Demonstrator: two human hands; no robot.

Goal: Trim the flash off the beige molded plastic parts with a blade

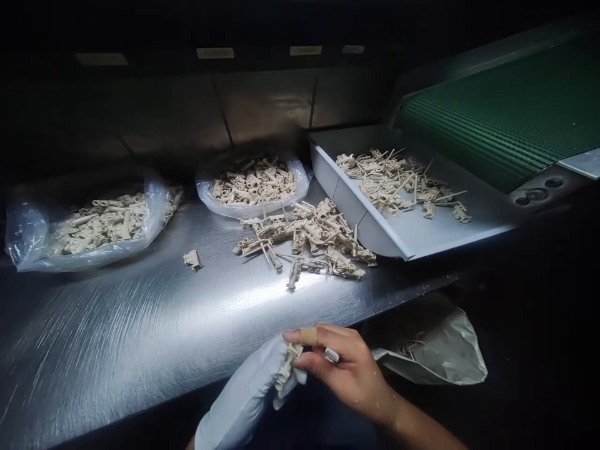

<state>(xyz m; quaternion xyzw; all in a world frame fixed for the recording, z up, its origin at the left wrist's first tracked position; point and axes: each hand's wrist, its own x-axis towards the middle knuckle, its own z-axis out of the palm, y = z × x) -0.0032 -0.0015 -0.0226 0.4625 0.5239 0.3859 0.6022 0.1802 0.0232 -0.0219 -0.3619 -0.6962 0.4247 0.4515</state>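
Near the table's front edge, my left hand (250,390) in a white glove is closed around a beige moulded plastic part (287,367). My bare right hand (349,369) meets it from the right, thumb and index finger pinching the upper end of the same part. A tan bandage (308,336) wraps the index finger. Between the right fingers shows a small silvery piece (332,355); I cannot make out its kind. Beyond the hands lies a loose pile of similar plastic parts (314,234), many with thin sticks attached. One single part (192,260) rests apart, left of the pile.
Two clear plastic bags of parts stand behind, a left bag (28,244) and a middle bag (206,194). A white tray (431,240) holds more parts below a green conveyor belt (497,112). An open pale sack (450,362) hangs below the metal table's (117,337) edge.
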